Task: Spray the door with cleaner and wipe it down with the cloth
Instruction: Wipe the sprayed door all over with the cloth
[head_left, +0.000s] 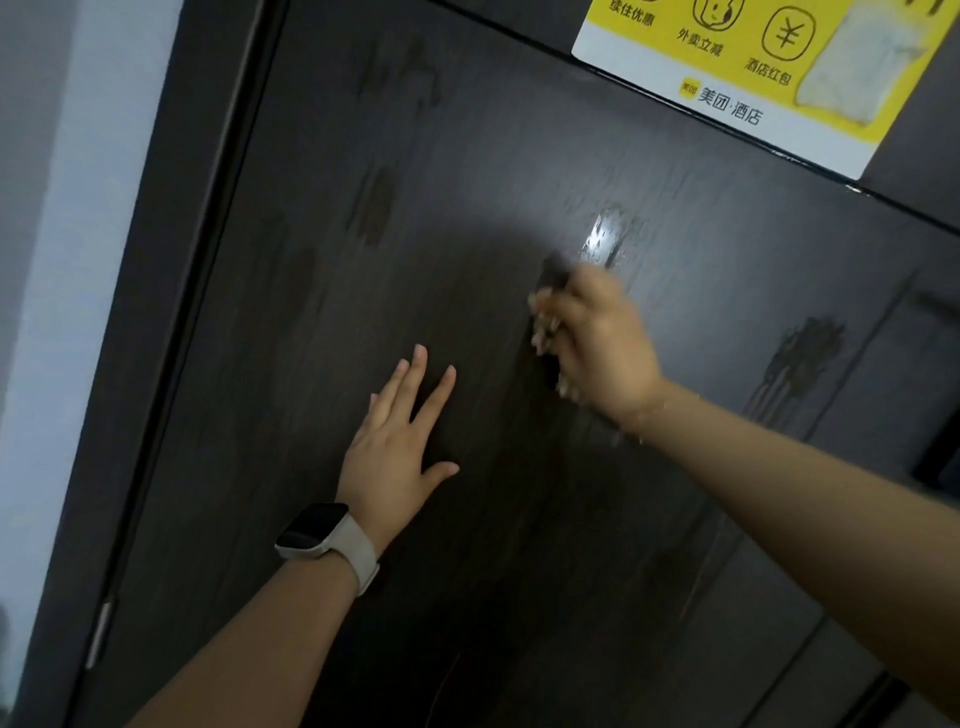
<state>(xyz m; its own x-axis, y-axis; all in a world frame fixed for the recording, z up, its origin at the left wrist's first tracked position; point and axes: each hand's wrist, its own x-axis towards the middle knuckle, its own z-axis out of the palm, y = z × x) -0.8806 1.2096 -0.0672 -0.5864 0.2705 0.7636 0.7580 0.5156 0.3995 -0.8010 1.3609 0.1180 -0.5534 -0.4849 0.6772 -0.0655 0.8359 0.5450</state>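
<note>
Wiping is under way: your right hand (592, 338) presses a bunched cloth (545, 317) against the dark door (322, 291), fingers curled round it, though blur hides most of the fabric. Your left hand (400, 436) lies flat on the panel, fingers straight, holding nothing. From the cloth, the nearest wet patch (605, 236) glistens just at 1 o'clock; a darker drip stain (802, 353) sits off at 3 o'clock. Your right hand is nearer both, so I'd judge you sweep up, then rightward.

Left hand (397, 452) flat on door (467, 156), left of right hand (597, 343), apparently on cloth (545, 332).
</note>
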